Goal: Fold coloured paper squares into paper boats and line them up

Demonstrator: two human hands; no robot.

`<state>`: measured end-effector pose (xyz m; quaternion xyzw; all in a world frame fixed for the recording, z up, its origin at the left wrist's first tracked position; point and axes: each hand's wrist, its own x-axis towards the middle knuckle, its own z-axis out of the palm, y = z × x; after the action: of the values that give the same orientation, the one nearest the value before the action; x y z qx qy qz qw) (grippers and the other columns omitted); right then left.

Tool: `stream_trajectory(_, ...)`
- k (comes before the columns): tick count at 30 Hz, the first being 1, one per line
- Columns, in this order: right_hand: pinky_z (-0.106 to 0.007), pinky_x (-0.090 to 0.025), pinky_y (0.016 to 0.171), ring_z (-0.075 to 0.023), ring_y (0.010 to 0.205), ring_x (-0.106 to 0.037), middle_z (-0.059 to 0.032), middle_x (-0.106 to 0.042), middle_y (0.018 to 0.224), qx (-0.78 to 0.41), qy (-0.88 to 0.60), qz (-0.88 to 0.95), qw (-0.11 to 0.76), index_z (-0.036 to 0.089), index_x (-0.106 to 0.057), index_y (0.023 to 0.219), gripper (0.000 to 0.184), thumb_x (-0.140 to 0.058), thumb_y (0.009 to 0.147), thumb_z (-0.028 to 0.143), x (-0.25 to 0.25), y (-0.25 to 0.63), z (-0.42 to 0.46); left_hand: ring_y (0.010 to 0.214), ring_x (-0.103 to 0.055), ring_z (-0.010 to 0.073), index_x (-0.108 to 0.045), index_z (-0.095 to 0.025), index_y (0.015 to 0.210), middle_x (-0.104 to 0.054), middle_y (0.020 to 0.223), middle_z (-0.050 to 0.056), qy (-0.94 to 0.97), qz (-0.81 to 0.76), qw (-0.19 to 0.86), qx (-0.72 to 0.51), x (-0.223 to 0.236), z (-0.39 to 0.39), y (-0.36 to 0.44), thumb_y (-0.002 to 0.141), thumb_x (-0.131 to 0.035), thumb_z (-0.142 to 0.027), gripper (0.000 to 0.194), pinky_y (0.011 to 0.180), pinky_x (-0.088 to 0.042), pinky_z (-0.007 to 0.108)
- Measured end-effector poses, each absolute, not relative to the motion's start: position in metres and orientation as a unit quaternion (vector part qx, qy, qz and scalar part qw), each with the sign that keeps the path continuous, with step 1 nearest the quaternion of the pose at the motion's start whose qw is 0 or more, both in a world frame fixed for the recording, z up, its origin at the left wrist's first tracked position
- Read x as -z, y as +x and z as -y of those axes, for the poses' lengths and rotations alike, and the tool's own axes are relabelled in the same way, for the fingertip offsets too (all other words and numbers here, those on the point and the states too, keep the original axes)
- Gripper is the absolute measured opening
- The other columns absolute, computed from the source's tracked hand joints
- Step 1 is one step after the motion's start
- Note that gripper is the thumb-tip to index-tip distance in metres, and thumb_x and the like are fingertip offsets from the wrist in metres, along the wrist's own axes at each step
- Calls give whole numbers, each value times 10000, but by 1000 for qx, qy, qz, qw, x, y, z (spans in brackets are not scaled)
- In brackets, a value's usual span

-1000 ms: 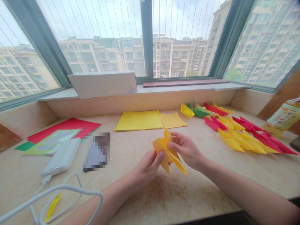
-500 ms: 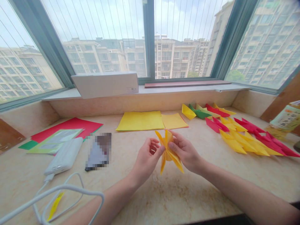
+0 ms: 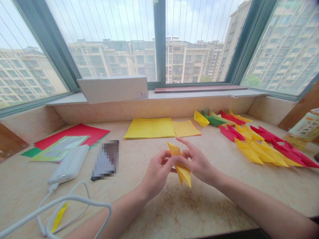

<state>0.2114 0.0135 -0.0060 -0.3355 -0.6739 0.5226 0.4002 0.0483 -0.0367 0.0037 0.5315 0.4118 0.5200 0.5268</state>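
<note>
pinching folded yellow paper (image 3: 183, 173) between both hands

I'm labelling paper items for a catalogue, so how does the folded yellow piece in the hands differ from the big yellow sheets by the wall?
The folded yellow piece is creased into narrow points, while the big yellow sheets are flat. The folded piece is held up at a slant; the sheets lie on the counter. Both are yellow.
</note>
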Motion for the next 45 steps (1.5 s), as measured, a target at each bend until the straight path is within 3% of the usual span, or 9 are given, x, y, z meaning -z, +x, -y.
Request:
stream_trajectory(5, -257, -390, 564, -135, 628, -487, 7, -585, 707, -423, -348, 750, 371, 216, -711, 1100, 367, -662, 865, 494, 2, 214, -16, 874, -707, 217, -628, -146, 915, -716, 972, 72, 493, -403, 534, -556, -5, 36, 49, 864, -680, -415, 278, 737, -618, 351)
stream_trajectory(10, -281, -440, 646, -171, 734, -578, -29, -685, 806, -481, -305, 761, 312, 181, -721, 900, 311, -591, 918, 463, -1, 216, -16, 835, -694, 188, -579, -151, 829, -710, 893, 41, 469, -402, 521, -589, -6, 35, 47, 871, -672, -398, 267, 758, -610, 350)
stream_trajectory(15, -264, -407, 582, -147, 641, -532, -4, -640, 699, -478, -319, 760, 303, 181, -727, 795, 284, -596, 909, 405, 0, 219, -14, 621, -617, 116, -628, -143, 787, -679, 763, 23, 525, -435, 458, -571, -9, 31, 40, 811, -730, -393, 271, 579, -553, 239)
stream_trajectory(19, -256, -406, 589, -137, 642, -511, 4, -627, 705, -485, -289, 780, 270, 200, -750, 815, 266, -584, 913, 382, -5, 221, -10, 450, -535, 82, -635, -128, 714, -590, 600, -7, 558, -412, 503, -515, -7, 28, 35, 795, -733, -447, 344, 424, -446, 198)
stream_trajectory(25, -243, -384, 555, -122, 605, -495, 10, -586, 660, -504, -337, 741, 288, 168, -689, 773, 295, -605, 897, 423, -12, 224, -14, 446, -559, 97, -642, -122, 770, -584, 615, -11, 496, -413, 482, -593, -5, 27, 35, 818, -712, -437, 326, 381, -431, 195)
stream_trajectory(33, -286, -484, 711, -175, 791, -634, -44, -717, 867, -357, -354, 739, 448, 187, -696, 914, 172, -555, 935, 283, -17, 233, -30, 547, -616, 133, -722, -93, 816, -685, 713, 70, 602, -455, 460, -467, -14, 22, 22, 874, -613, -409, 339, 478, -502, 229)
stream_trajectory(38, -281, -484, 732, -166, 795, -633, -34, -705, 840, -250, -299, 814, 431, 197, -710, 875, 172, -558, 950, 225, -19, 242, -36, 610, -649, 143, -698, -120, 879, -679, 713, 39, 643, -492, 400, -430, -8, 20, 23, 851, -635, -363, 252, 558, -508, 230)
stream_trajectory(41, -270, -480, 695, -156, 753, -621, -32, -691, 812, -250, -277, 830, 414, 199, -729, 884, 188, -566, 956, 261, -17, 242, -35, 583, -647, 138, -669, -125, 834, -681, 692, 37, 671, -489, 398, -390, -4, 23, 26, 862, -634, -410, 289, 555, -495, 227)
stream_trajectory(45, -280, -480, 686, -162, 748, -617, -39, -702, 843, -302, -308, 796, 425, 206, -736, 1029, 207, -615, 925, 338, -12, 239, -37, 463, -588, 107, -607, -136, 726, -632, 594, 16, 666, -487, 417, -382, -1, 24, 28, 945, -490, -474, 420, 473, -434, 204)
